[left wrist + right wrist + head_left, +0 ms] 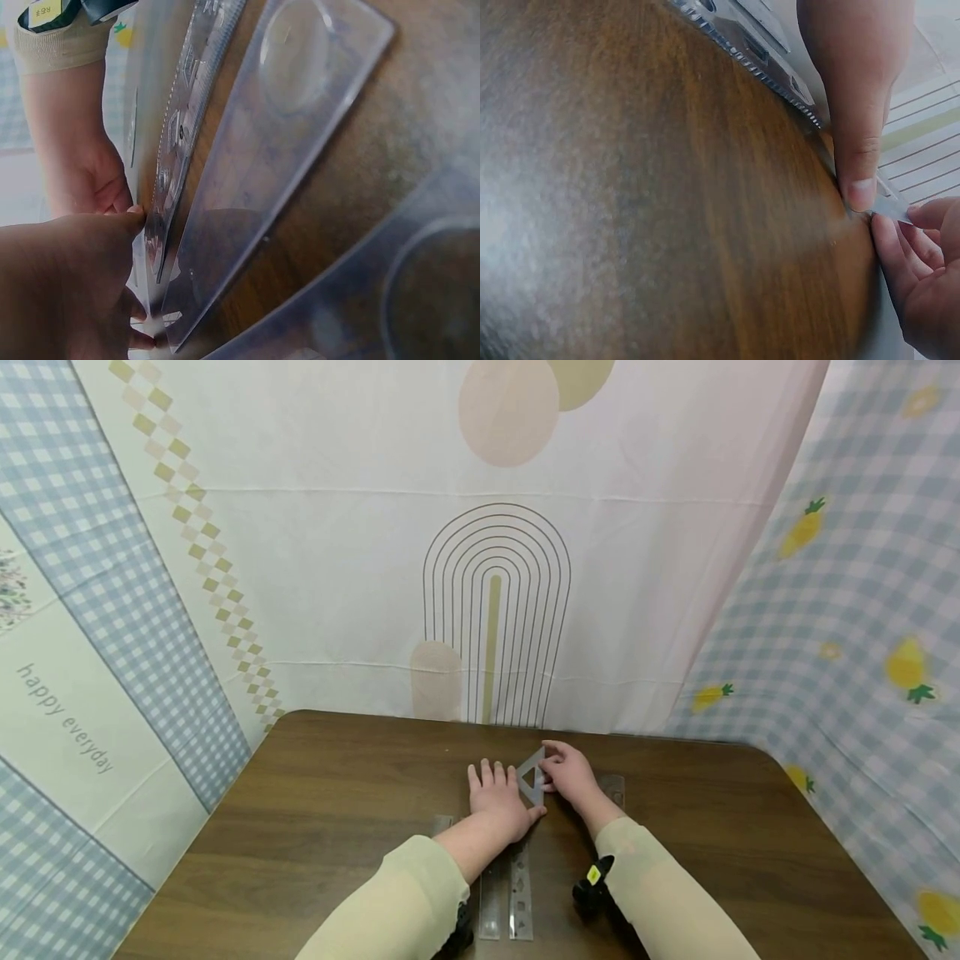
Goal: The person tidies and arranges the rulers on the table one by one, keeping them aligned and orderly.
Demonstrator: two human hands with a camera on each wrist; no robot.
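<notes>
A grey triangular set square [531,796] with a cut-out middle lies between the two hands on the brown table. My left hand [498,800] rests beside it, fingers spread, with the thumb at its near corner. From the other side, my right hand [568,774] pinches the set square's right edge between thumb and fingers. In the right wrist view, the left thumb [861,191] presses down close to where the right hand [930,285] holds the thin sheet edge.
Below the left hand lie a clear ruler [490,910] and a stencil ruler [521,906] with shaped holes. Another clear ruler [442,822] shows partly left of the left wrist. A clear strip [617,787] lies beyond the right wrist. Patterned cloth [337,585] hangs behind the table [315,827].
</notes>
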